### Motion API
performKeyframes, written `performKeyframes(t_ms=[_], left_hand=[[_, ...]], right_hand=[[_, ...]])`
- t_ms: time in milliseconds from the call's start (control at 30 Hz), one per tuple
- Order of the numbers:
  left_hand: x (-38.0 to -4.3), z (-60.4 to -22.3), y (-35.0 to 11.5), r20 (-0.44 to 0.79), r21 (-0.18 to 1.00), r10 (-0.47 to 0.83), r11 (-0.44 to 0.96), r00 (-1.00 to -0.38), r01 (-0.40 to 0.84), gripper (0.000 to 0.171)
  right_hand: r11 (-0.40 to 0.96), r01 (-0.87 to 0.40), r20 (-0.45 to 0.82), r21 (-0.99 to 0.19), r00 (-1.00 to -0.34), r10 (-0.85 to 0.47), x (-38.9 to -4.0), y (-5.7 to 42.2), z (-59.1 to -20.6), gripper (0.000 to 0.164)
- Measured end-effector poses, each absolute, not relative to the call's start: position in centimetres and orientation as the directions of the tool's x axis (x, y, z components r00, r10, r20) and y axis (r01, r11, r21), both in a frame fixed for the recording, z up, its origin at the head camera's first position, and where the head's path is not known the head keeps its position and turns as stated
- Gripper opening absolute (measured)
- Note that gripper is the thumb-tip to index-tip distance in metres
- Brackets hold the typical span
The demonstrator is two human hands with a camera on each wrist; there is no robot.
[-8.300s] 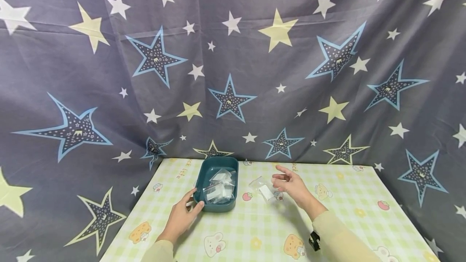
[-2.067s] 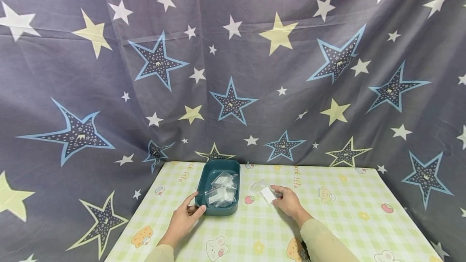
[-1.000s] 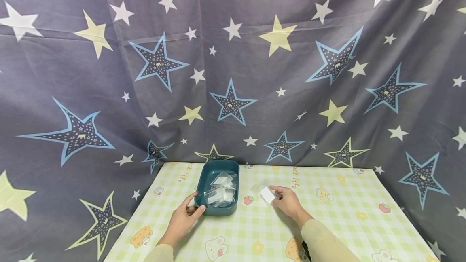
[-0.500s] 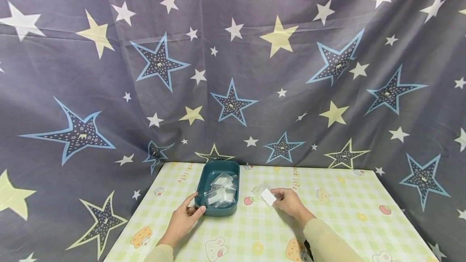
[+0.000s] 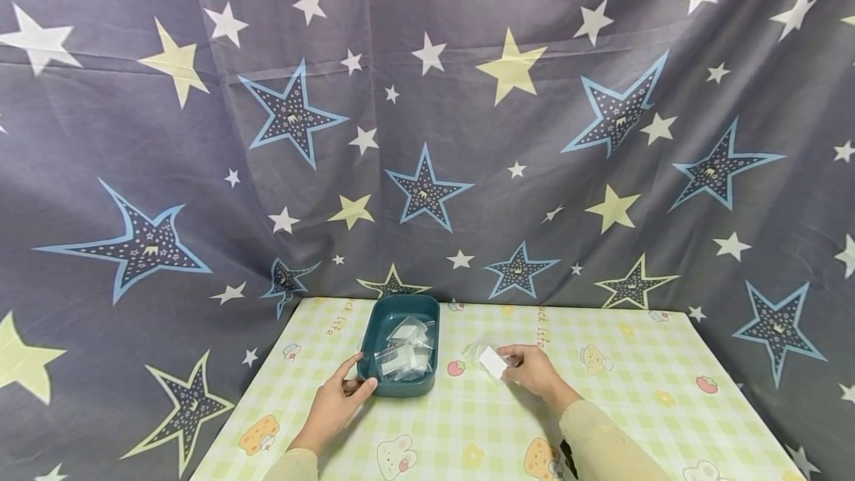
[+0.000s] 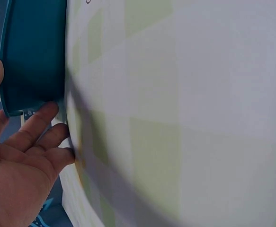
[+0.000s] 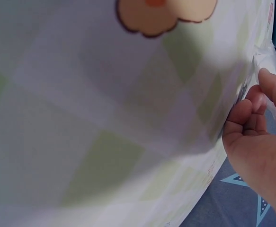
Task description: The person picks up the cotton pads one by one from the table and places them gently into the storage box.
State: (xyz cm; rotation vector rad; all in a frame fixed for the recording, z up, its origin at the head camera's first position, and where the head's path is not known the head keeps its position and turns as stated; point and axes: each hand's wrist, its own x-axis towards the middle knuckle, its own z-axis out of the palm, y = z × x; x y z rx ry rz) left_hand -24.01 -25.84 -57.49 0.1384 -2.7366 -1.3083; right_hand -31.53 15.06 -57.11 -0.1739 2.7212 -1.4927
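Observation:
My left hand (image 5: 334, 404) holds the near left corner of a dark teal rectangular container (image 5: 404, 386), its thumb at the rim in the left wrist view. Inside the container lie several small clear plastic bags (image 5: 406, 353) with white contents. To the right of it, my right hand (image 5: 536, 374) pinches the right side of another clear bag (image 5: 493, 362) with a white block-like item in it. In the right wrist view the thumb and fingertips meet at this bag's edge, and the fingers partly hide it. What the white contents are cannot be told.
A green-checked cloth (image 5: 461, 421) with cartoon prints covers the table. Behind the table's far edge hangs a dark curtain (image 5: 427, 117) with stars. A gap of cloth separates the container from the bag at my right hand.
My right hand hovered spread above the bag 8.3 seconds ago; since then it has come down and pinched it. Over the last second hands and bag barely shift. The left hand keeps its place.

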Motion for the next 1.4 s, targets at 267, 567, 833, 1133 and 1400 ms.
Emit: performKeyframes(t_ms=[267, 567, 833, 1133, 1400], left_hand=[[-24.0, -57.5, -25.9, 0.048, 0.78, -0.125, 0.624, -0.991, -0.041, 0.071], [-24.2, -57.7, -25.9, 0.047, 0.783, -0.132, 0.62, -0.99, -0.046, 0.072], [-24.2, -57.5, -25.8, 0.05, 0.782, -0.127, 0.622, -0.991, -0.04, 0.071], [-24.2, -57.4, -25.8, 0.047, 0.785, -0.127, 0.618, -0.991, -0.041, 0.072], [-24.0, -57.3, -25.8, 0.046, 0.787, -0.119, 0.615, -0.992, -0.038, 0.073]], right_hand=[[0.533, -0.063, 0.01, -0.844, -0.995, -0.102, -31.9, 15.1, -57.6, 0.053], [0.515, -0.045, 0.004, -0.856, -0.997, -0.082, -31.8, 15.3, -57.4, 0.062], [0.498, -0.05, 0.002, -0.866, -0.995, -0.096, -31.7, 15.5, -57.1, 0.064], [0.476, -0.023, -0.016, -0.879, -0.997, -0.078, -31.6, 15.9, -56.8, 0.065], [0.492, -0.023, -0.017, -0.87, -0.997, -0.076, -31.6, 16.3, -56.8, 0.065]])
